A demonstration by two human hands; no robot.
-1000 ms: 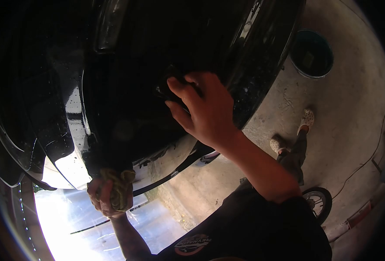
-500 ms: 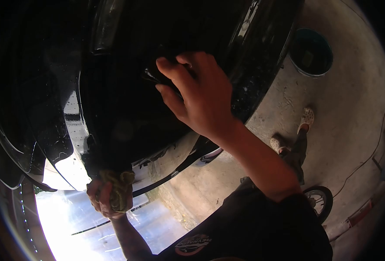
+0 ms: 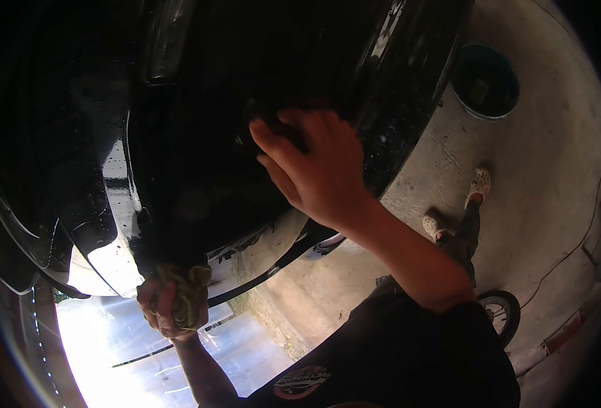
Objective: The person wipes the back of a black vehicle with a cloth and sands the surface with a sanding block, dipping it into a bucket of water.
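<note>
My left hand (image 3: 156, 311) is closed around a crumpled greenish-yellow cloth (image 3: 186, 299), low beside the edge of a glossy black vehicle body (image 3: 198, 163). My right hand (image 3: 317, 163) is over the dark bodywork, its fingers curled and pressed against something dark. What lies under those fingers blends into the black surface, and I cannot make it out. Small droplets or specks dot the panel to the right of this hand.
A dark bucket (image 3: 485, 114) stands on the concrete floor (image 3: 545, 156), a pale block-like thing inside it. Feet in light clogs (image 3: 479, 182) are on the floor. A small spoked wheel (image 3: 501, 316) and a thin cord (image 3: 564, 266) lie toward the right.
My right hand has slid slightly down and to the right across the dark panel, its fingers still curled. My left hand and the cloth have hardly moved.
</note>
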